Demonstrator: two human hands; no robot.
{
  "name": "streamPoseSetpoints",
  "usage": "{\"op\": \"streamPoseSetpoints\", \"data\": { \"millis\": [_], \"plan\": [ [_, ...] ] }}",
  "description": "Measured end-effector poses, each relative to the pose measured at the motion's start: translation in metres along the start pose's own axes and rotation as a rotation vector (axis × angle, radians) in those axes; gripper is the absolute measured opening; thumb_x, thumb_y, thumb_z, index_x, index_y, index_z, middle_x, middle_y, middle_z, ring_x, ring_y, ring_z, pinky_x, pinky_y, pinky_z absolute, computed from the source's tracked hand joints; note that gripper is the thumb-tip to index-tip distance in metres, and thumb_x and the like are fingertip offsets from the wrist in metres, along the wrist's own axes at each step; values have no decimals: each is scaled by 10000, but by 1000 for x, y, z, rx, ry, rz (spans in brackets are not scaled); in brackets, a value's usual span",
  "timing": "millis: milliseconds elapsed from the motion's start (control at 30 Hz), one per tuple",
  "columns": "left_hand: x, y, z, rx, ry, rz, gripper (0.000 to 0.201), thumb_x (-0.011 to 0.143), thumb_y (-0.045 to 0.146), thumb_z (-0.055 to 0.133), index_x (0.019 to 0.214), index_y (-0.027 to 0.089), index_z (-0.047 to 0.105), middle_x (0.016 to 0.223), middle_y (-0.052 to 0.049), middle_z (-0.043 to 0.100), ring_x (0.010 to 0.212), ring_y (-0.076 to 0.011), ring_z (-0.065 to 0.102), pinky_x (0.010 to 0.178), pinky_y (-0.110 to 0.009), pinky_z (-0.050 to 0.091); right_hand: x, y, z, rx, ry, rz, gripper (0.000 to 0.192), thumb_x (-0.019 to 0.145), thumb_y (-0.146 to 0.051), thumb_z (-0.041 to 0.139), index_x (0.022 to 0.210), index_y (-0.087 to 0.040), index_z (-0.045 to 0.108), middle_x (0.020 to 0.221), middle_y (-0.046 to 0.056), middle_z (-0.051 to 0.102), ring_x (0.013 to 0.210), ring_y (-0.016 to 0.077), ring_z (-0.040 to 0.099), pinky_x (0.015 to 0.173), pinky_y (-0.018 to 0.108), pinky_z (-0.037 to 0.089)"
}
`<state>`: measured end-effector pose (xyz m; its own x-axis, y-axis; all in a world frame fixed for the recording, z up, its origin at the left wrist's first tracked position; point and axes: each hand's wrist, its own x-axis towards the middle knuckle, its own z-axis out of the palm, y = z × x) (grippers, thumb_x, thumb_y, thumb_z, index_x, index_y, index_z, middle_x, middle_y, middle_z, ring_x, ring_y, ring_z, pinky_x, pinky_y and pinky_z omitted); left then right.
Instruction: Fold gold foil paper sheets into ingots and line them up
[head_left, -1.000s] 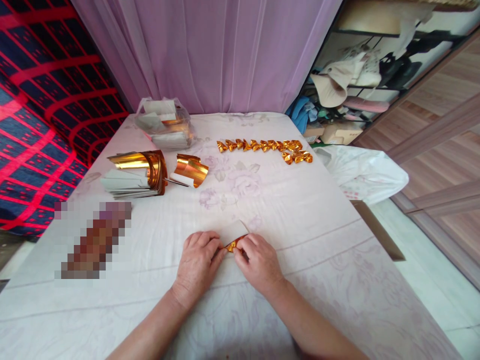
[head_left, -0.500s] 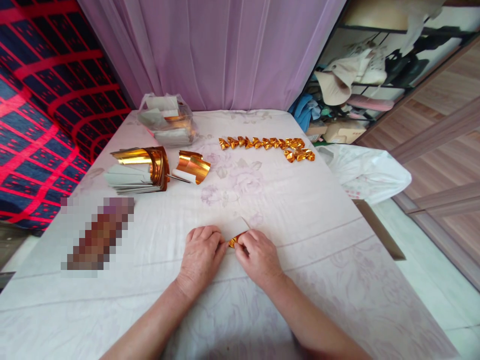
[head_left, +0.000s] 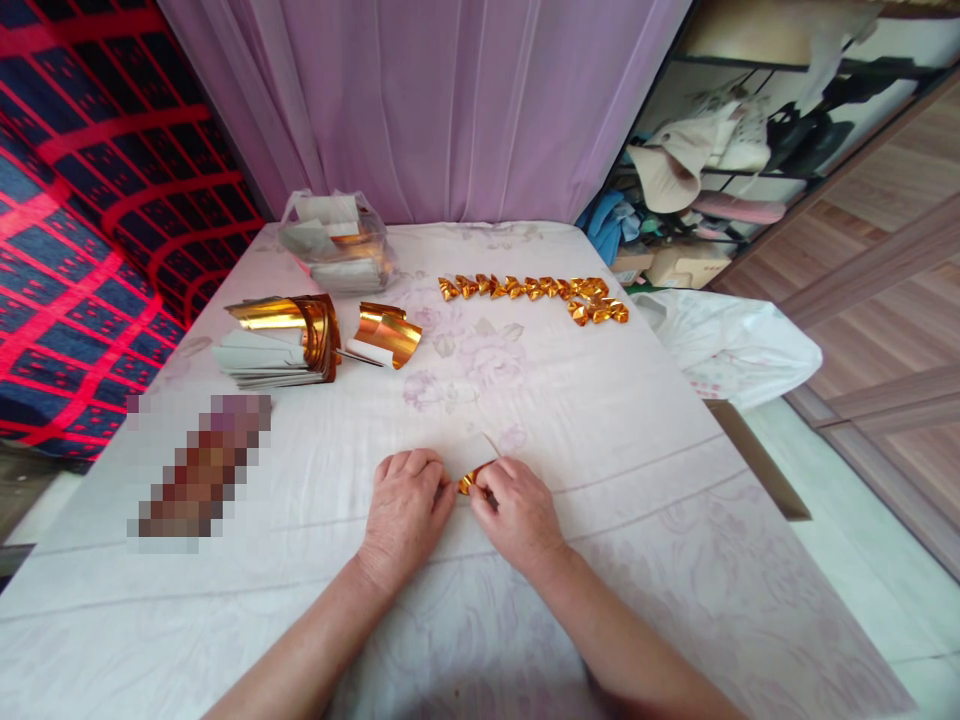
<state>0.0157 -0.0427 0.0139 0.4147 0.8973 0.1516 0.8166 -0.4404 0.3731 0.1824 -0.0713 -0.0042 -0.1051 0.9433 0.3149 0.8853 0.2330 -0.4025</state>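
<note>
Gold-faced foil paper (head_left: 469, 458), head view, lay partly folded on the floral tablecloth (head_left: 622, 420) between both hands. Left hand (head_left: 406, 507) and right hand (head_left: 519, 512) pinched its near edge, fingers drawn narrowly together. Compared with one second earlier, the grip had scarcely changed; the folded gold pieces (head_left: 532, 289) beyond remained in place.

Gold-and-white paper (head_left: 469, 455) between left grip (head_left: 409, 498) and right grip (head_left: 517, 510); pale bench cloth (head_left: 622, 480), lilac-flowered, beneath them; mauve curtain (head_left: 450, 110) beyond; red-and-navy checked fabric (head_left: 127, 170) leftward.
</note>
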Motion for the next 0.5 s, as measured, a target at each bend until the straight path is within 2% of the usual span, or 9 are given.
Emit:
{"op": "streamPoseSetpoints", "data": {
  "millis": [233,500],
  "plan": [
    [2,2,-2,14,-33,-26,112,876,228,590,769,200,596,942,-38,628,912,-233,554,842,-404,399,1,0,0,8,-6,8,167,818,-128,584,685,-215,533,710,1,586,718,158,550,664,272,357],
    [1,3,-1,21,-19,-22,108,871,225,586,766,202,597,938,-35,620,912,-227,553,842,-398,399,1,1,-1,15,-3,3,165,823,-134,590,689,-212,533,711,1,587,711,156,550,662,272,360]
  ]
}}
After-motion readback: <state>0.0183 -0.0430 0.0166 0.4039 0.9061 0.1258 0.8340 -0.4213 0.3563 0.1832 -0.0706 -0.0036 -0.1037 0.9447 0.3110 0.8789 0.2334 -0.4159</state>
